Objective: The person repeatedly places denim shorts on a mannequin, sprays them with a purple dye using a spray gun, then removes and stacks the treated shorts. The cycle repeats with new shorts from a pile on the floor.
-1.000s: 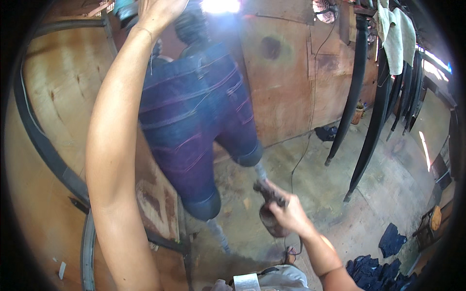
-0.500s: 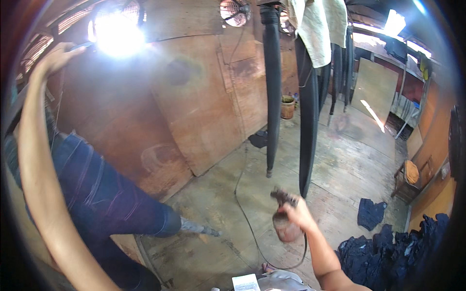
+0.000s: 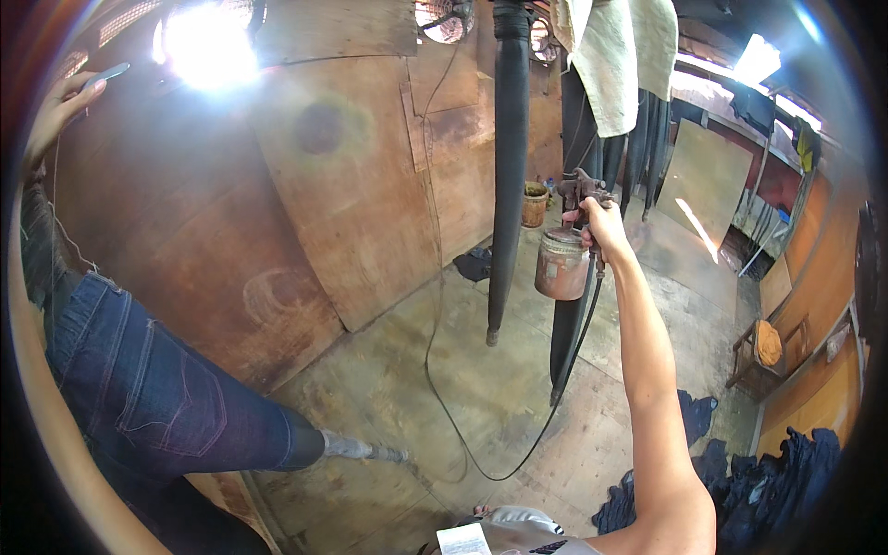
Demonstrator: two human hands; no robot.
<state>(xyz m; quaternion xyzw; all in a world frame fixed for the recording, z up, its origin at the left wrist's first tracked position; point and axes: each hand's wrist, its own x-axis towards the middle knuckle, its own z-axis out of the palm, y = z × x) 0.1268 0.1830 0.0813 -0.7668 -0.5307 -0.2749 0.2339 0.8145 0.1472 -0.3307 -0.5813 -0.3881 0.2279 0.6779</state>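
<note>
The right hand (image 3: pixel 603 229) is closed around the handle of a spray gun (image 3: pixel 583 185), with a round metal cup (image 3: pixel 562 266) below the gun body. The gun is raised above the floor (image 3: pixel 388 379); a black hose (image 3: pixel 578 342) runs down from it and loops across the view of the floor. The left hand (image 3: pixel 57 111), raised at far left, pinches a thin pale-blue piece (image 3: pixel 109 74). Blue jeans (image 3: pixel 166 398) are located below the left hand, above the left edge of the floor; a grey tip (image 3: pixel 356 447) projects from one leg. A black tube (image 3: pixel 509 166) hangs left of the gun. Dark garments (image 3: pixel 768 490) lie piled toward the near right corner of the floor
</note>
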